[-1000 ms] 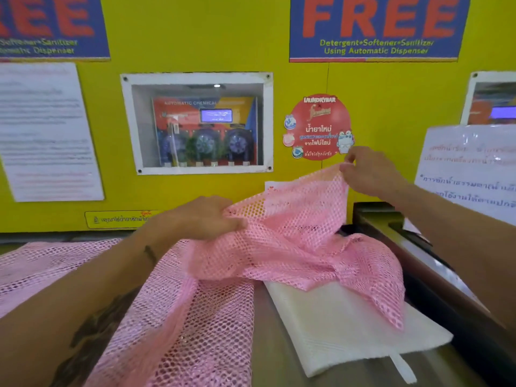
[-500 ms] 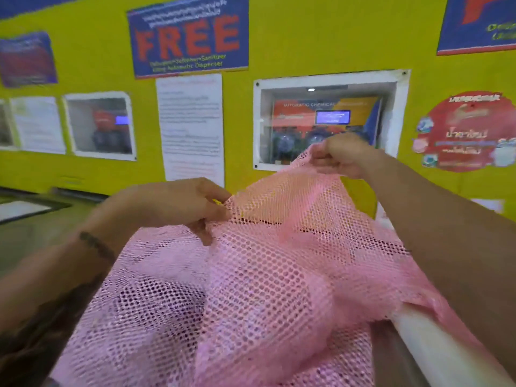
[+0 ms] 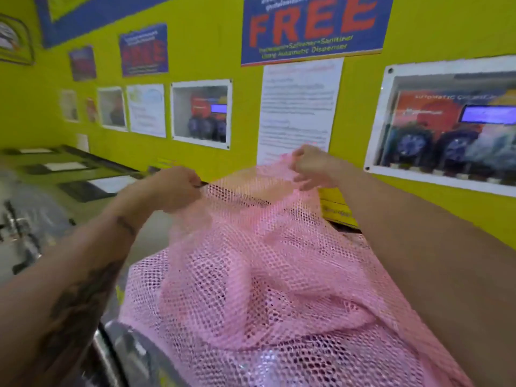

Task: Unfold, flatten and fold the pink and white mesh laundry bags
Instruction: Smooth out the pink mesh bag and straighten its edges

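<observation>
Both hands pinch the pink mesh laundry bag (image 3: 259, 275): left hand (image 3: 173, 191), right hand (image 3: 310, 169). We should pull that edge taut between them, letting the mesh below hang straight.

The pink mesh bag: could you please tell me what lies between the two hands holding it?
In the head view, only its taut top edge spans from left hand to right hand.

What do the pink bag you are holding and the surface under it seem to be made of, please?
The pink bag looks like soft synthetic mesh, probably polyester or nylon: open regular holes, limp folds, see-through along the edge stretched between the left hand and right hand. The surface underneath looks like smooth metal, judging by its blurred grey sheen.
</observation>
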Motion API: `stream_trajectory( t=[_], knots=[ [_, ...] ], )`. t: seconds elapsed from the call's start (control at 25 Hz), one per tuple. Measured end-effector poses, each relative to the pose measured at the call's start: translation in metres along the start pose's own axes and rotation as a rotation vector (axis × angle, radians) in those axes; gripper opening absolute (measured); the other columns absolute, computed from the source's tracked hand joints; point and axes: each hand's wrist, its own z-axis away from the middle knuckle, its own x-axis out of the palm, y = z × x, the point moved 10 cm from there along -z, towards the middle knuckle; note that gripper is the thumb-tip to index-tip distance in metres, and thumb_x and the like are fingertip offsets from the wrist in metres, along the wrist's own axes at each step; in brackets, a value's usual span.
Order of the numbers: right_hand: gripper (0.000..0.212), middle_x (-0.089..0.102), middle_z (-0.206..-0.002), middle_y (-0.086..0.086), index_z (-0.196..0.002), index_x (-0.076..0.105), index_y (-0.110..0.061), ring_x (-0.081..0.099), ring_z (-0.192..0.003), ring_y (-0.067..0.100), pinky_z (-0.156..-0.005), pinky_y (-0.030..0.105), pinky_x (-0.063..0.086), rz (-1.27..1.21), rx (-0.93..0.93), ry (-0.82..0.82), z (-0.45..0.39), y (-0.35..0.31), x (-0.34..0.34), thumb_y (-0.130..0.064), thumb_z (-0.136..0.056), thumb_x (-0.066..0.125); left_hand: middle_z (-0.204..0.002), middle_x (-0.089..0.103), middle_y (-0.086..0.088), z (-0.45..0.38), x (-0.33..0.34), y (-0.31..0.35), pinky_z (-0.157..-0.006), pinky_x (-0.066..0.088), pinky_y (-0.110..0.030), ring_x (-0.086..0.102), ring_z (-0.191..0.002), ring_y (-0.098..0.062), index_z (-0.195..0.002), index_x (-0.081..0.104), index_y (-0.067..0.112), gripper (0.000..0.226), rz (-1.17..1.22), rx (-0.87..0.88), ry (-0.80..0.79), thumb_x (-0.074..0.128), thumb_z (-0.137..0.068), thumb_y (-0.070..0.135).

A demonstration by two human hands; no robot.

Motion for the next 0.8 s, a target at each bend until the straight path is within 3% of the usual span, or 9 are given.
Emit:
stream_trajectory(
  t=[0.08,0.2,0.32,0.4,0.48,0.56,0.64,0.72,0.8],
  knots=[
    [0.054,0.057,-0.102,0.012,-0.142,0.034,-0.019,0.058,-0.077,0.026,-0.056,0.033,0.046,0.311,-0.031,-0.126,-0.004,0.004,0.039,-0.014,-0.091,0.052,-0.139,0.054,-0.018,-0.003,0.014,-0.012,-0.097,0.048,-0.041,0.054,-0.122,-0.036,-0.135,0.052,0.013,0.046,-0.261,0.005,-0.008,0.054,-0.091,0.028],
    [0.052,0.057,-0.113,0.003,-0.142,0.042,-0.023,0.061,-0.088,0.024,-0.069,0.033,0.051,0.690,-0.080,-0.194,0.006,0.011,0.058,-0.022,-0.092,0.056,-0.150,0.044,-0.007,0.013,0.048,0.029,-0.107,0.039,-0.040,0.048,-0.131,-0.028,-0.145,0.041,0.026,0.055,-0.136,0.243,-0.043,0.051,-0.094,0.044],
    [0.043,0.065,-0.112,0.005,-0.135,0.050,-0.021,0.068,-0.098,0.023,-0.082,0.038,0.057,0.735,0.074,-0.366,0.038,0.038,0.049,-0.025,-0.093,0.060,-0.159,0.032,0.001,0.033,0.111,0.056,-0.114,0.027,-0.038,0.037,-0.140,-0.022,-0.149,0.035,0.032,0.063,0.022,0.344,-0.404,0.039,-0.094,0.061],
    [0.042,0.067,-0.105,0.005,-0.134,0.051,-0.022,0.068,-0.097,0.022,-0.083,0.039,0.056,0.770,0.145,-0.391,0.063,0.057,0.023,-0.025,-0.093,0.060,-0.159,0.032,0.002,0.034,0.134,0.047,-0.118,0.022,-0.036,0.033,-0.143,-0.019,-0.149,0.037,0.026,0.065,-0.037,0.325,-0.534,0.035,-0.094,0.062],
    [0.044,0.067,-0.105,0.005,-0.135,0.051,-0.025,0.067,-0.097,0.021,-0.082,0.039,0.057,0.820,0.174,-0.375,0.090,0.072,-0.009,-0.028,-0.092,0.060,-0.156,0.038,-0.001,0.026,0.124,0.045,-0.112,0.026,-0.030,0.039,-0.139,-0.020,-0.146,0.042,0.021,0.058,-0.101,0.310,-0.447,0.040,-0.097,0.053],
    [0.041,0.067,-0.110,0.004,-0.133,0.052,-0.027,0.066,-0.094,0.017,-0.082,0.038,0.057,0.838,0.203,-0.379,0.124,0.086,-0.038,-0.030,-0.093,0.060,-0.146,0.050,-0.005,0.026,0.096,0.066,-0.104,0.035,-0.031,0.049,-0.130,-0.024,-0.135,0.053,0.023,0.043,-0.079,0.367,-0.262,0.047,-0.097,0.043],
    [0.031,0.068,-0.105,0.002,-0.125,0.057,-0.025,0.065,-0.086,0.014,-0.075,0.033,0.054,0.817,0.248,-0.389,0.161,0.100,-0.063,-0.027,-0.094,0.059,-0.114,0.066,0.001,0.047,0.069,0.112,-0.092,0.048,-0.035,0.061,-0.107,-0.020,-0.100,0.065,0.032,0.012,0.095,0.556,-0.095,0.057,-0.093,0.037],
    [0.022,0.071,-0.095,0.003,-0.114,0.063,-0.018,0.065,-0.078,0.014,-0.068,0.030,0.052,0.799,0.302,-0.419,0.198,0.114,-0.078,-0.020,-0.093,0.059,-0.078,0.064,0.010,0.091,0.068,0.164,-0.071,0.048,-0.030,0.059,-0.074,-0.007,-0.077,0.064,0.027,0.015,0.184,0.750,-0.141,0.061,-0.090,0.035],
    [0.020,0.071,-0.092,0.004,-0.109,0.065,-0.013,0.064,-0.076,0.015,-0.064,0.029,0.050,0.847,0.378,-0.490,0.233,0.133,-0.084,-0.024,-0.093,0.059,-0.069,0.062,0.009,0.140,0.097,0.208,-0.062,0.043,-0.026,0.054,-0.064,-0.005,-0.081,0.070,0.021,0.023,0.089,0.867,-0.305,0.058,-0.091,0.039]
  ],
)
